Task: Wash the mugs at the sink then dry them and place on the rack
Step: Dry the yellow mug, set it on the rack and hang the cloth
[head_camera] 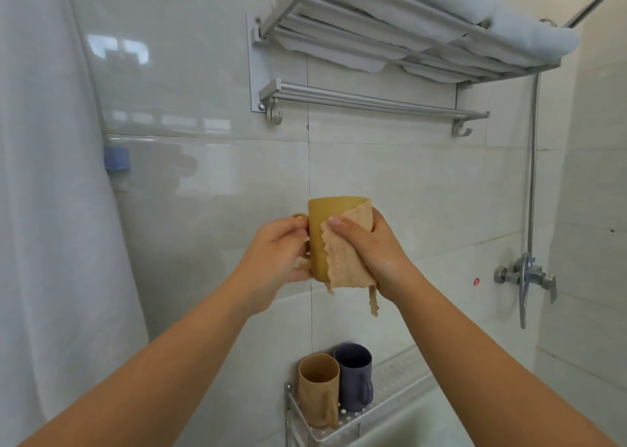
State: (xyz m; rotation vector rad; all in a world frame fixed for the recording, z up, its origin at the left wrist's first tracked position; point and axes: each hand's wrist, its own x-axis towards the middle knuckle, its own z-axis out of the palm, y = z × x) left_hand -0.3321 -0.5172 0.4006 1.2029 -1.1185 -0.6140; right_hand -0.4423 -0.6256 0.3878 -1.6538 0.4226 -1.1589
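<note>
Gripping mustard mug [317, 239] — left hand [278, 253]; right hand [369, 253] fingers [342, 229] press cloth [342, 263].

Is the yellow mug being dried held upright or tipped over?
Upright: the yellow plastic mug has its rim on top, left hand at the handle, right hand pressing a peach cloth.

towel bar [373, 102] overhead, two mugs [334, 387] crowding rack [383, 412] left end

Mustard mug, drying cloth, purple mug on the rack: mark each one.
mustard mug [317, 239]: head view, bare side wall left of the cloth.
drying cloth [342, 263]: head view, draped middle below the thumb.
purple mug [353, 382]: head view, outer side wall, left of its handle.
</note>
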